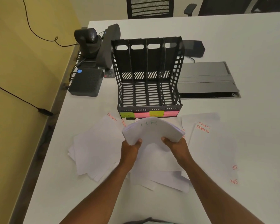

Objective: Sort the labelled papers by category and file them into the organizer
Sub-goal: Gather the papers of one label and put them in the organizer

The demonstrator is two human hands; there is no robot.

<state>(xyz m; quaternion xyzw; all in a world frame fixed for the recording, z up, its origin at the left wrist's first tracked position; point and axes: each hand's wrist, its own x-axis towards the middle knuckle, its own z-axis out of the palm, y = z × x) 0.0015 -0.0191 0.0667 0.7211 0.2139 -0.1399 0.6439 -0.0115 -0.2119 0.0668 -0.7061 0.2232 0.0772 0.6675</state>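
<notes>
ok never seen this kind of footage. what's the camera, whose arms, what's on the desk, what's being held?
There is one picture, from a wide-angle camera worn on a person's head, looking forward and down. There is no robot: the arms are the wearer's own. The left hand and right hand together hold a bowed stack of papers whose top sheet reads "HR" in green. Just beyond it on the white desk stands a black organizer with four empty slots and coloured sticky notes along its front. Loose sheets lie around: a pile marked "FINANCE" to the left, sheets marked "SPORTS" to the right. Behind sit a conference camera and other electronics.
</notes>
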